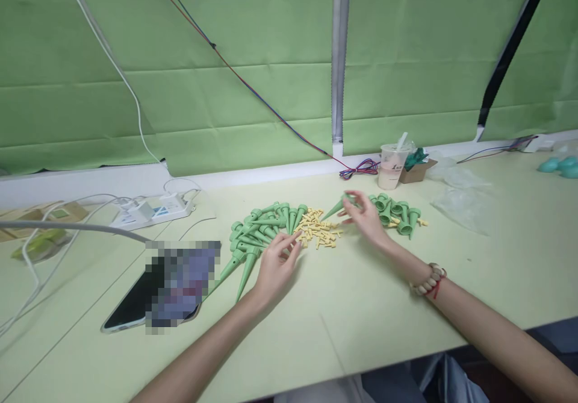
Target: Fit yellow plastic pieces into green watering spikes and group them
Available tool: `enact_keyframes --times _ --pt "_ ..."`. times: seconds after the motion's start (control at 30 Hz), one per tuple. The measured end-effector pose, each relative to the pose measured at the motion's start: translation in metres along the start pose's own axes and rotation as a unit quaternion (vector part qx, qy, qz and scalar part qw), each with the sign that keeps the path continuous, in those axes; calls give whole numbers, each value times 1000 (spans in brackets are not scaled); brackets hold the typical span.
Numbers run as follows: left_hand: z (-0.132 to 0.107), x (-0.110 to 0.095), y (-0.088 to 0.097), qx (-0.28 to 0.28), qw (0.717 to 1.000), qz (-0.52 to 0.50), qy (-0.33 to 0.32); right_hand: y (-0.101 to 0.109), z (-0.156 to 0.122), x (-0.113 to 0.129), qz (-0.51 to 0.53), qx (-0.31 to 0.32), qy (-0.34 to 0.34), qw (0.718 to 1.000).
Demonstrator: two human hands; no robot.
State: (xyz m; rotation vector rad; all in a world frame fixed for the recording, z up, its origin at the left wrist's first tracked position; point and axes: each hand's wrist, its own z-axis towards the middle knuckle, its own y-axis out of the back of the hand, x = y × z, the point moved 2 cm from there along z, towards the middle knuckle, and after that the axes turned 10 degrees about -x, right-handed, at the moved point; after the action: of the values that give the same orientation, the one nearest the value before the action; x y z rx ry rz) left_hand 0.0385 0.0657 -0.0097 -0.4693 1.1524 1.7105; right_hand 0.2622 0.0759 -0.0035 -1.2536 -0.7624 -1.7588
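Note:
My right hand (pixel 363 217) pinches a green plastic plant-watering spike (pixel 333 209) by its wide end, and the point slants down to the left. My left hand (pixel 276 264) is at the near edge of a pile of small yellow plastic fittings (pixel 316 227). Its thumb and forefinger are drawn together, and whatever is between them is too small to make out. A heap of green spikes (pixel 250 234) lies just left of the yellow pile. More green spikes (pixel 401 215), several with yellow fittings beside or in them, lie beyond my right hand.
A phone (pixel 130 297), partly blurred out, lies at the left near a power strip (pixel 156 213) with white cables. At the back stand a drink cup (pixel 391 167) and a small cardboard box (pixel 415 171). A clear plastic bag (pixel 463 207) lies at the right.

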Motion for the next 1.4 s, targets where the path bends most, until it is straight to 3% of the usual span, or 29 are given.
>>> enact_keyframes --times 0.1,0.23,0.33,0.43,0.63,0.77,0.87,1.0,1.17,1.3,1.4 --pt "5 7 4 -19 998 53 -31 36 28 -8 -80 -155 42 984" --pt "7 17 3 -29 987 139 -81 83 46 -18 -274 -256 121 919" --pt "4 22 -2 -28 979 173 -104 104 49 -27 -377 -263 131 878" --pt "0 24 -7 -3 979 171 -107 109 50 -37 -435 -227 100 866" --pt "-5 26 -10 34 979 170 -111 100 48 -44 -502 -173 80 844" --pt "-8 22 -10 51 962 237 -128 95 45 -40 -507 -176 142 832" --pt "-10 14 -8 48 934 318 -155 82 38 -35 -487 -166 200 834" --pt "-12 4 -5 41 881 438 -176 47 17 -26 -428 -62 273 859" --pt "-17 -1 -2 -1 816 563 -133 6 -16 -23 -376 103 285 876" --pt "-18 2 5 -17 777 628 -46 -6 -30 -30 -375 211 260 864" --pt "-13 5 13 -3 772 636 12 -6 -31 -33 -367 223 253 867"
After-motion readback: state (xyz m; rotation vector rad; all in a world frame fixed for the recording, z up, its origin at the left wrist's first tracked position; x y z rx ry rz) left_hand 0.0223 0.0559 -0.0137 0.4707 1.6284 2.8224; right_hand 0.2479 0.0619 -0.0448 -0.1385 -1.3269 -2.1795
